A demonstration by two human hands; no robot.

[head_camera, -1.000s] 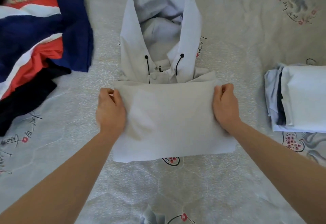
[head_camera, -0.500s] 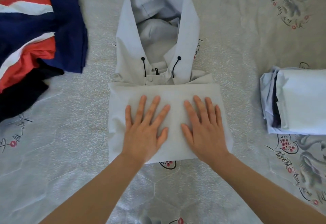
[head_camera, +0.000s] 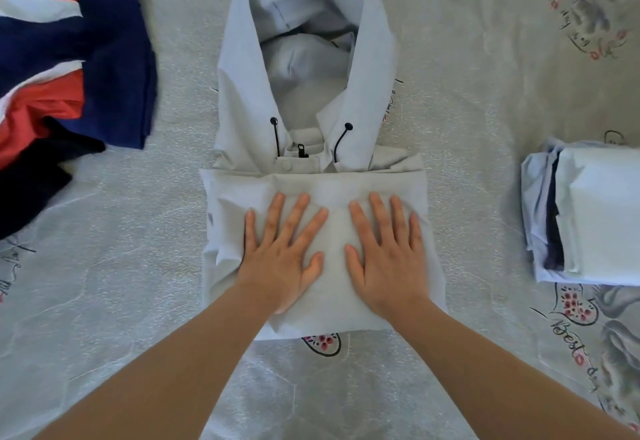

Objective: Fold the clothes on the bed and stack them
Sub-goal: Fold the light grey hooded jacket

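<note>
A pale grey hooded jacket lies in the middle of the bed, its body folded into a rectangle with the hood spread out beyond it. Black drawcords hang at the collar. My left hand and my right hand lie flat side by side on the folded part, fingers straight and spread, pressing it down. A stack of folded pale blue and white clothes sits at the right.
A loose heap of navy, red, white and black garments lies at the upper left. The bed sheet is pale grey with printed flowers and writing.
One second ago my hands gripped the two side edges of the folded jacket. They let go and came to the middle, where they now press flat.
</note>
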